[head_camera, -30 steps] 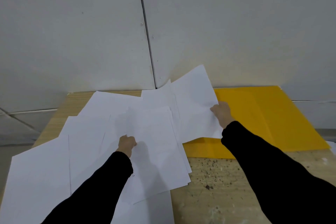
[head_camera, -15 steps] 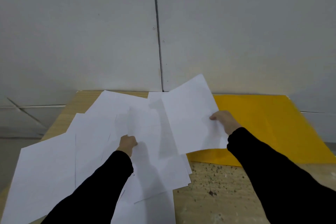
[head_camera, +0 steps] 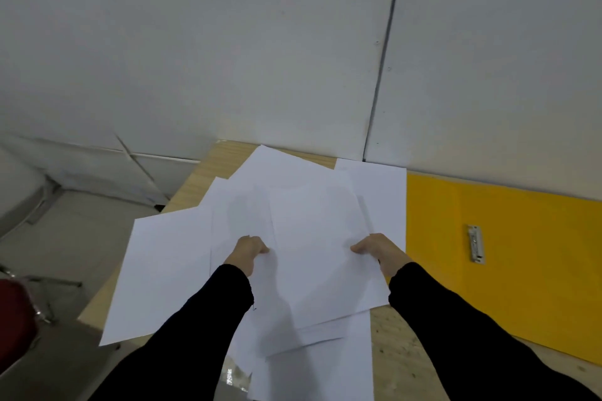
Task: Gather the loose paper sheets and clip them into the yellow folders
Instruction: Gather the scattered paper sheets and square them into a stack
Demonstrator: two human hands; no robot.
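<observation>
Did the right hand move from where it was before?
Yes. The right hand moved left, off the yellow folder, bringing its sheet over the paper pile.

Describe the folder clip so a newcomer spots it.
Find the wooden table against the grey wall. Right of the paper sheets lies a yellow folder. The clip is the small silver bar on it, the only metal there.
</observation>
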